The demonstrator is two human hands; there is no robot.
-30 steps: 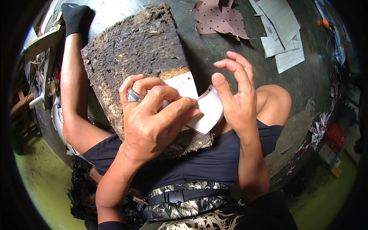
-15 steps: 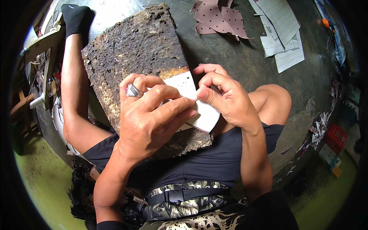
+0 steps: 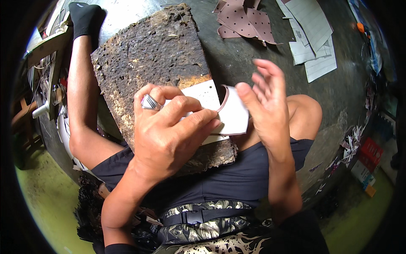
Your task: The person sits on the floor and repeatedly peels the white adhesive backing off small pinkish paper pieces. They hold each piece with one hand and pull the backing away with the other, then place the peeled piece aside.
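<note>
My left hand, with a silver ring on one finger, pinches the edge of a white curved piece that has a narrow brownish-pink strip along its inner curve. The piece juts past the right side of a rough dark board lying across my lap. Beneath my left fingers, a flat white sheet with small dark dots rests on that board. My right hand is just right of the curved piece, apart from it, with fingers spread and slightly blurred. The left fingertips hide part of the curved piece.
Brownish-pink dotted pieces lie on the dark floor beyond the board. Lined paper sheets are at the far right. Scraps and a red packet sit farther right. A wooden frame stands at the left.
My right hand has let go of the white piece's edge, moved slightly right and spread its fingers. The piece now shows its curved pinkish edge. My left hand keeps its pinch.
</note>
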